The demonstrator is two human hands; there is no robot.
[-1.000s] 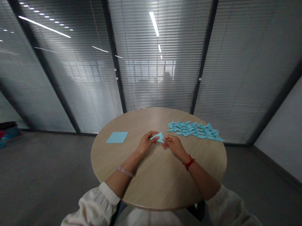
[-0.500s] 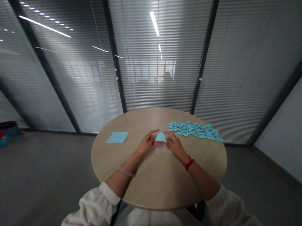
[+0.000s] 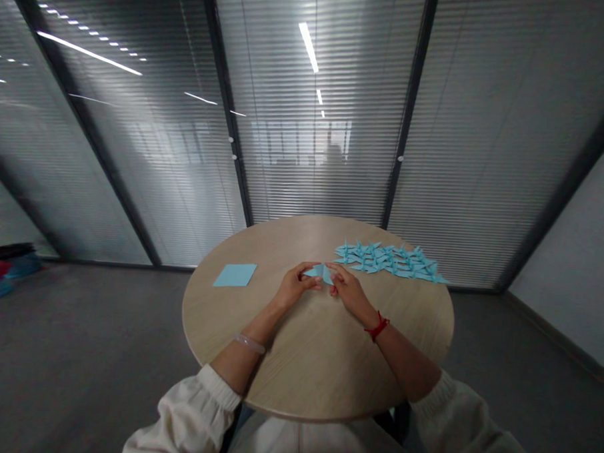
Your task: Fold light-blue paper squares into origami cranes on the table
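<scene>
A small folded piece of light blue paper (image 3: 322,272) is held up between my two hands, above the middle of the round table. My left hand (image 3: 294,283) grips its left side with fingers and thumb. On its right side, my right hand (image 3: 348,287) has the paper pinched in the same way. A fold runs up the middle of the paper, and its outer edges are partly hidden behind my fingers. Just beyond my right hand, several blue folded paper cranes (image 3: 388,260) lie in close rows.
Flat blue square paper (image 3: 235,275) lies on the left of the round wooden table (image 3: 320,367). Behind the table stands a glass partition with blinds (image 3: 319,180). Dark bins with blue and red parts (image 3: 10,267) sit on the floor at far left.
The paper was a flat-looking triangle and now shows a bend down its middle. My left fingers have moved up and closed on its left side; my right hand has barely moved.
</scene>
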